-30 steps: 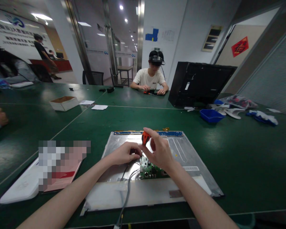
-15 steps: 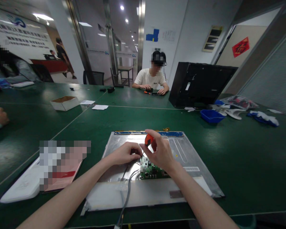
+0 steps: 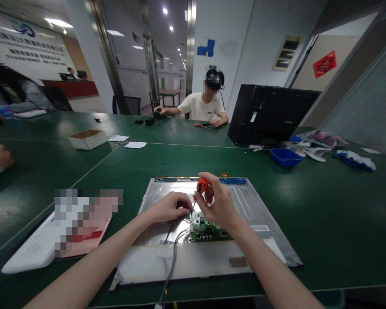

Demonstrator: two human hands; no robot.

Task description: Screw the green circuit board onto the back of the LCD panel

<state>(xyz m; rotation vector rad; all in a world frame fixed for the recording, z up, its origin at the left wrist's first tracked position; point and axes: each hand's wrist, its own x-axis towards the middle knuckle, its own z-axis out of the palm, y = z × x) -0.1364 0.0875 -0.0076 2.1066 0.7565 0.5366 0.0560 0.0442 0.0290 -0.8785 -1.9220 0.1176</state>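
My right hand (image 3: 219, 205) grips a screwdriver (image 3: 202, 185) by its orange and black handle, the thin shaft slanting down to the left. Its tip meets the upper left corner of a green circuit board (image 3: 206, 231). At that corner my left hand (image 3: 171, 207) has thumb and fingers pinched together beside the tip; whatever they hold is too small to tell. Under the board lies a flat silver display panel (image 3: 259, 210), with a blue strip board (image 3: 180, 180) along its far edge. Grey cables (image 3: 173, 264) run from the board's left side over the near edge.
Left of the panel lie a white case (image 3: 35, 253) and a pink sheet (image 3: 90, 236). Farther off are a white box (image 3: 88, 140), papers (image 3: 135, 145), a blue tray (image 3: 286, 158), and a black monitor (image 3: 270, 113). A person (image 3: 204, 105) sits across the green table.
My right hand has turned the screwdriver handle slightly, and more of its shaft shows. My left hand stays put. The person across has stretched an arm toward a dark object on the table.
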